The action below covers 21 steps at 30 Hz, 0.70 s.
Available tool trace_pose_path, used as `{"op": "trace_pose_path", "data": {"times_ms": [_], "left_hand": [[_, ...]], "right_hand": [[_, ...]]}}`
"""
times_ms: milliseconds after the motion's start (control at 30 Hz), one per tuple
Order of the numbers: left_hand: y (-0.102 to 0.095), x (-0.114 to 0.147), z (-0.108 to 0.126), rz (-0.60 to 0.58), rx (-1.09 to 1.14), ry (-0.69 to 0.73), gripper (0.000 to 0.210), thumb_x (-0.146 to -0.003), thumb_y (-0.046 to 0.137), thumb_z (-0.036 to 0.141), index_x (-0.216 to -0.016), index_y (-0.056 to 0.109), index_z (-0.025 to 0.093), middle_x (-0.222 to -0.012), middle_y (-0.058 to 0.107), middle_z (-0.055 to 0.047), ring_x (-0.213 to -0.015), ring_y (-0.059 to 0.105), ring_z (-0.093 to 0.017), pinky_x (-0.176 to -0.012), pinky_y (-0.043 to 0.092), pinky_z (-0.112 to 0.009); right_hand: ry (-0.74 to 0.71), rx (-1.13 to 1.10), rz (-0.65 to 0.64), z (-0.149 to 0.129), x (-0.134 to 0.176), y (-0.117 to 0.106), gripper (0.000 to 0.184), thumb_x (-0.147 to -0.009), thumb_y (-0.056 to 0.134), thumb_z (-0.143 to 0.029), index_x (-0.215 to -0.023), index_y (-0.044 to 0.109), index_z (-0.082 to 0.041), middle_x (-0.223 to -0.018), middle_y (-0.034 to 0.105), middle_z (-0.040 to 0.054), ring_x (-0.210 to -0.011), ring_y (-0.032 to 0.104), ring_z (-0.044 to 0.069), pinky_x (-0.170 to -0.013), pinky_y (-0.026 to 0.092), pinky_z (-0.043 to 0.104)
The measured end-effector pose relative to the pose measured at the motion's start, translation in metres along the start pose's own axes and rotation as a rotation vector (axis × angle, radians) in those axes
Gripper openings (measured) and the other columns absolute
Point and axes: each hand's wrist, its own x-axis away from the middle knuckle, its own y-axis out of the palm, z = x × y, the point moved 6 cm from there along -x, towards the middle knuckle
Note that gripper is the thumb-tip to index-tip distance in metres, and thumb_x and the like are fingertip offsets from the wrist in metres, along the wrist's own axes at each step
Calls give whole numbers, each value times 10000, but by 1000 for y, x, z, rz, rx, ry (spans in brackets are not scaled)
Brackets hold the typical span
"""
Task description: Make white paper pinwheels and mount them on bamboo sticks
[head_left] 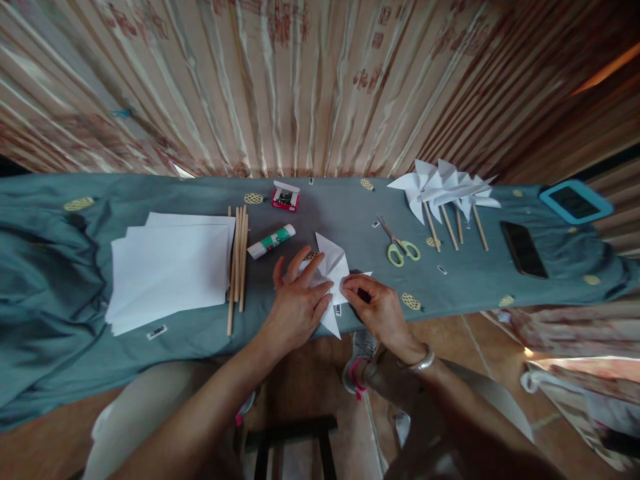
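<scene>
A white paper pinwheel lies at the front edge of the cloth-covered table, its pointed blades standing out around a folded middle. My left hand rests on its left side with the fingers spread, covering part of the paper. On the right, my right hand pinches the paper pinwheel between thumb and forefinger near a blade. Whether anything small is also in that pinch is hidden. Just beyond my left hand lies a green and white glue stick. Scissors with pale green handles lie to the right of the pinwheel.
Left on the table are stacked white paper sheets and several wooden sticks. A small open red box holds dark pieces. Finished pinwheels on sticks, a black phone and a blue-framed device sit right. A curtain hangs behind.
</scene>
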Motion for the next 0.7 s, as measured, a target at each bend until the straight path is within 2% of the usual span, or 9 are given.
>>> {"op": "trace_pose_path", "data": {"times_ms": [167,700], "left_hand": [[2,-1,3,-32,-46,14,276,-911,489,268,-1092,693,222,-1464,453,-119,-1413,255,-345,-1095,166,-657],[3,1,4,-31,-93,19,270,-919,486,273,-1101,677,216,-1455,467,-124,-1411,271,-356,-1094,175,-672]], "right_hand": [[-8,6,5,-3,0,0,115,-844,578,-214,-784,675,-224,-923,726,34,-879,678,183,-827,520,302],[-1,5,31,-4,-1,0,137,-853,568,-231,-767,674,-230,-892,732,31,-854,686,187,-796,534,304]]}}
